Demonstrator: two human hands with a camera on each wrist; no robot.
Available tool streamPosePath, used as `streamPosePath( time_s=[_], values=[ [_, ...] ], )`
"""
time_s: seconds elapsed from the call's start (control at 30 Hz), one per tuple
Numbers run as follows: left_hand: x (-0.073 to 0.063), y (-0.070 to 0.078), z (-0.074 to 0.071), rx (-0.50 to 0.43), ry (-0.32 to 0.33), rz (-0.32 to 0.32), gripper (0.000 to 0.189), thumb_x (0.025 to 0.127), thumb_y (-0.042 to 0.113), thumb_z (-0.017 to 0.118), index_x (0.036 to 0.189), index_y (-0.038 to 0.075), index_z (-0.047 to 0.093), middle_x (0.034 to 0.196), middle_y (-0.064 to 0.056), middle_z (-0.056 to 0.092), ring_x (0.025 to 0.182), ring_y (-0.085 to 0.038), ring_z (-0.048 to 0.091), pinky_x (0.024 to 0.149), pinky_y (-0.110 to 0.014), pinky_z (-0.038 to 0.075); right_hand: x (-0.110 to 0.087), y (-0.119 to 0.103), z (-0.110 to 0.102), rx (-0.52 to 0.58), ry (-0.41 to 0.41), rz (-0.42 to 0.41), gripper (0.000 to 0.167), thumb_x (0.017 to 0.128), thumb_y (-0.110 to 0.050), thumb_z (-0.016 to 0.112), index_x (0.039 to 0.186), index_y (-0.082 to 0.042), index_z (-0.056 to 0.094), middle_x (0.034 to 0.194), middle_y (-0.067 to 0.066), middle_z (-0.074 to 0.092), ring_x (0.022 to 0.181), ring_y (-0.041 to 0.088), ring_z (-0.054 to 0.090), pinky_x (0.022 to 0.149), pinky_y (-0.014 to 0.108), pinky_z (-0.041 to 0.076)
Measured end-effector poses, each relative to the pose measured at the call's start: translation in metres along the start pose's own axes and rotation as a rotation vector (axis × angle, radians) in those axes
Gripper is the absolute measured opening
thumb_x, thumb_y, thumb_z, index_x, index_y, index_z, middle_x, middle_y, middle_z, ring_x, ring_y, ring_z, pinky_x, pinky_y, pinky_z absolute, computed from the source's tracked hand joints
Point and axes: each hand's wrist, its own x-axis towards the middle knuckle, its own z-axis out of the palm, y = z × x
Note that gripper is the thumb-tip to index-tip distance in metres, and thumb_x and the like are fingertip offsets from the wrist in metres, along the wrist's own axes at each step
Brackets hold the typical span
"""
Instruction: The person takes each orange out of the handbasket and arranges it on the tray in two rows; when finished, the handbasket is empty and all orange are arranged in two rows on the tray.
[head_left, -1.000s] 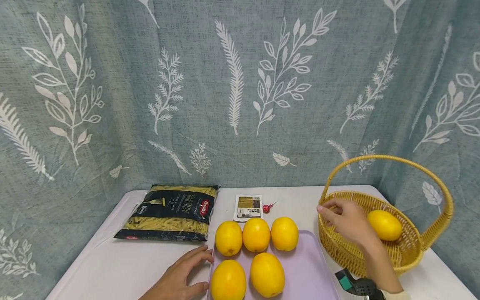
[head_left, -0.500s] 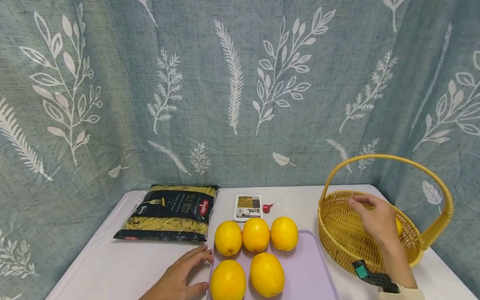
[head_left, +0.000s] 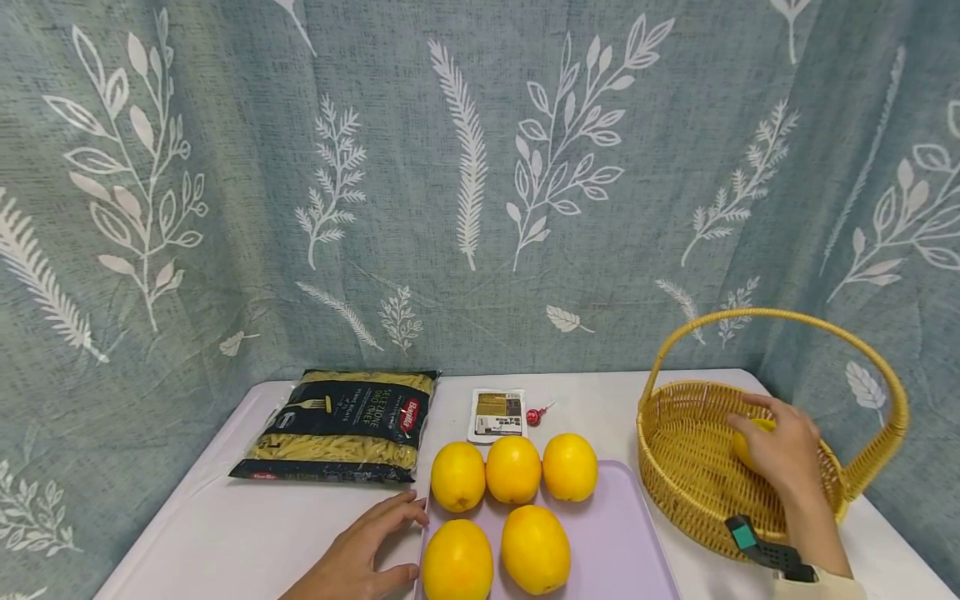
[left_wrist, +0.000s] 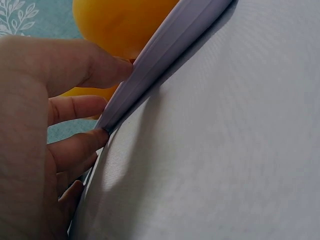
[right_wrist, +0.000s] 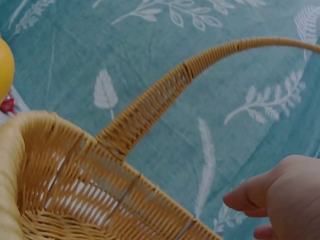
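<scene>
My left hand [head_left: 367,542] touches the left rim of the lilac tray [head_left: 615,525] with its fingertips; the left wrist view shows its fingers [left_wrist: 82,107] along that rim. On the tray sit several yellow-orange fruits that look like oranges [head_left: 535,550]. My right hand [head_left: 783,442] is inside the yellow wicker basket [head_left: 675,492], over another orange [head_left: 742,452] that it partly covers. Its thumb and fingers are spread about that orange, and no firm hold shows. In the right wrist view the hand [right_wrist: 285,200] appears at lower right, beside the basket wall [right_wrist: 90,175], with no fruit visible there.
A bag of penne pasta [head_left: 345,425] lies at the left back of the white table [head_left: 187,533]. Behind the tray are a small flat packet [head_left: 498,415] and a red lollipop [head_left: 534,416]. The basket's tall handle [head_left: 780,315] arches over it. A patterned curtain [head_left: 480,183] hangs behind.
My right hand has moved right across the basket, from its left side to the orange within. The left hand and the fruits on the tray have stayed put.
</scene>
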Motion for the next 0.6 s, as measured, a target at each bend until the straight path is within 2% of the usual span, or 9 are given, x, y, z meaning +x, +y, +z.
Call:
streamPosePath(
  time_s=[0.17,0.23,0.3,0.4,0.5,0.6],
  values=[
    [0.000,0.000,0.000,-0.006,-0.002,-0.010,0.037,0.084,0.041,0.077,0.118,0.035,0.061,0.155,-0.012,0.045,0.146,-0.047,0.032,0.113,-0.077,0.023,0.004,0.007,-0.002,-0.029,-0.106,0.029,0.070,0.104,-0.033,0.053,0.157,0.003,0.024,0.159,0.038,0.021,0.143,0.059,0.021,0.112,0.075,0.025],
    [0.000,0.000,0.000,-0.005,-0.004,-0.013,0.037,0.085,0.043,0.077,0.118,0.035,0.061,0.155,-0.012,0.045,0.146,-0.047,0.032,0.112,-0.077,0.023,0.004,0.010,-0.002,-0.038,-0.132,0.034,0.076,0.103,-0.034,0.053,0.158,0.005,0.018,0.157,0.039,0.023,0.136,0.058,0.032,0.106,0.072,0.035],
    [0.000,-0.001,0.000,-0.002,-0.003,-0.011,0.037,0.085,0.043,0.077,0.118,0.034,0.062,0.155,-0.012,0.045,0.146,-0.047,0.032,0.112,-0.077,0.023,0.004,0.013,-0.002,-0.055,-0.138,0.038,0.080,0.102,-0.034,0.054,0.157,0.007,0.013,0.153,0.041,0.026,0.129,0.058,0.034,0.101,0.069,0.038],
    [0.000,-0.002,0.000,0.007,-0.001,-0.002,0.037,0.086,0.044,0.076,0.118,0.033,0.062,0.155,-0.012,0.046,0.146,-0.047,0.033,0.112,-0.077,0.024,0.005,0.017,-0.002,-0.106,-0.135,0.031,0.084,0.100,-0.031,0.056,0.156,0.012,0.010,0.148,0.044,0.025,0.123,0.060,0.031,0.098,0.068,0.033],
    [0.000,-0.002,0.001,0.001,-0.002,-0.003,0.037,0.085,0.041,0.076,0.118,0.033,0.062,0.155,-0.012,0.045,0.146,-0.047,0.033,0.112,-0.077,0.023,0.005,0.018,-0.002,-0.153,-0.149,0.063,0.088,0.097,-0.032,0.059,0.156,0.009,0.009,0.151,0.044,0.013,0.129,0.067,0.016,0.100,0.080,0.017],
    [0.000,-0.001,0.001,-0.008,-0.007,-0.017,0.036,0.084,0.039,0.077,0.117,0.034,0.062,0.156,-0.011,0.045,0.146,-0.047,0.032,0.112,-0.078,0.022,0.005,0.019,-0.002,-0.169,-0.173,0.128,0.092,0.095,-0.035,0.062,0.158,0.005,0.009,0.151,0.043,0.003,0.129,0.069,0.007,0.096,0.088,0.010]
  ],
)
